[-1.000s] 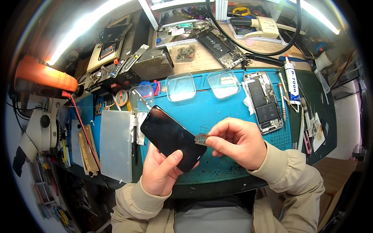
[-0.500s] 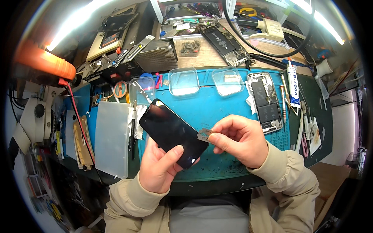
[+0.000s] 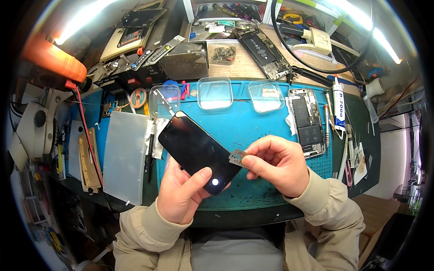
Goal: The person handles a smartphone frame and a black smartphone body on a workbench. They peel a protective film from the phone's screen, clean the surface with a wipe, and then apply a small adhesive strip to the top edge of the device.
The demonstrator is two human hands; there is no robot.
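Observation:
My left hand (image 3: 181,192) grips a black phone (image 3: 194,149), screen up and tilted diagonally, with the thumb over its lower left part. A bright round reflection shows near its lower end. Between the thumb and bent fingers of my right hand (image 3: 278,167) is a thin metal razor blade (image 3: 236,158), held against the phone's right edge. Both hands are over a blue work mat (image 3: 244,198). Right of them lies an opened phone (image 3: 307,126) with battery and internals exposed.
Clear plastic containers (image 3: 214,92) line the mat's back, with a translucent sheet (image 3: 122,158) at left and a glue tube (image 3: 339,106) and hand tools at right. Another opened phone (image 3: 262,54) lies behind on the wooden surface. An orange tool (image 3: 54,58) and microscope stand (image 3: 40,126) occupy the left.
The view has shifted a little. The phone in my left hand has risen slightly in the picture, and the blade stays at its right edge in my right hand.

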